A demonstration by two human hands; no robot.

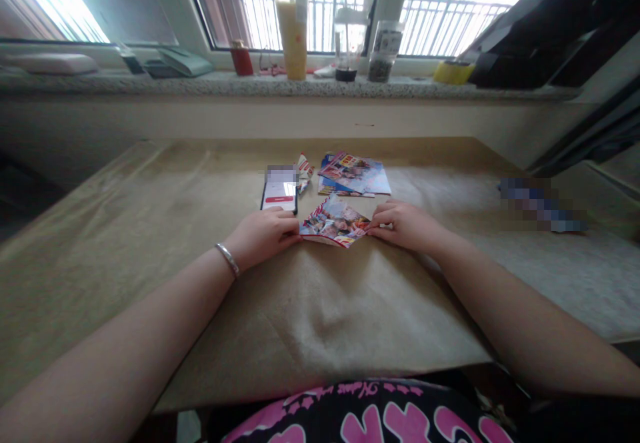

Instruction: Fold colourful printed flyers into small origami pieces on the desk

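A folded piece of colourful printed paper (336, 222) lies on the table in front of me, one point facing me. My left hand (267, 233), with a silver bangle on its wrist, pinches the paper's left corner. At the right corner, my right hand (400, 224) grips the paper between thumb and fingers. Just beyond my left hand rests a phone (280, 188) with its screen lit. Beside the phone stands a small folded paper piece (305, 173) with red and white stripes. Behind the held paper is a stack of printed sheets (355, 173).
A beige cover (150, 230) spreads over the table. To the right lies a blurred bluish item (540, 204). Along the windowsill (200, 86) stand a tall yellow drink cup (292, 36), a red container (242, 58), two clear cups, a yellow tape roll (453, 72) and a dark bag (530, 43).
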